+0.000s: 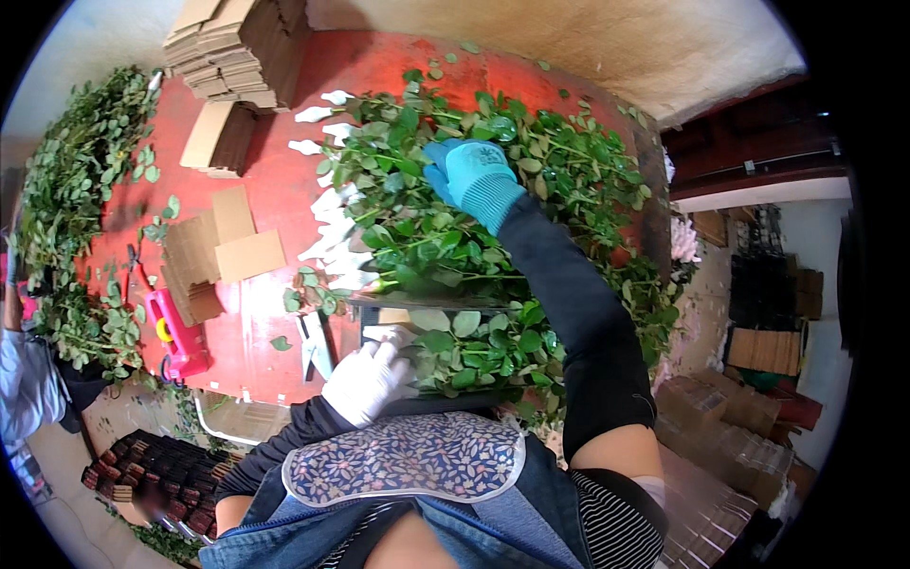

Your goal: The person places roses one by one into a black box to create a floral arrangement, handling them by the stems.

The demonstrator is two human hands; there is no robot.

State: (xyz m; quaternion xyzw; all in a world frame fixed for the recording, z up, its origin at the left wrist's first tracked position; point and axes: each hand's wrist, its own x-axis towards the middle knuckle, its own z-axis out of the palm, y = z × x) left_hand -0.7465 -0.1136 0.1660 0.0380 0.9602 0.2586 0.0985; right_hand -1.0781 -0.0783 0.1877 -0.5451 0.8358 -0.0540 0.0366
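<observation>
Leafy flower stems (431, 223) lie in a thick layer across the red table, with white-sleeved heads (336, 213) at their left ends. My right hand (474, 175), in a blue knitted glove, reaches over the far part of this layer. Its fingers curl down around leafy stems; the fingertips are partly hidden by leaves. Close to my body, a dark-edged tray (431, 305) holds more leafy stems (483, 346). My left hand (365, 381), in a white glove, rests at that tray's left end, fingers stretched out beside a white-sleeved head (387, 334).
Silver-bladed shears (314, 346) lie left of the tray. Further left are a pink tape dispenser (175, 337), red-handled pruners (138, 270) and loose cardboard pieces (248, 256). Folded cardboard (237, 52) is stacked at the back. Another person's sleeve (33, 379) shows beside greenery (71, 190) at far left.
</observation>
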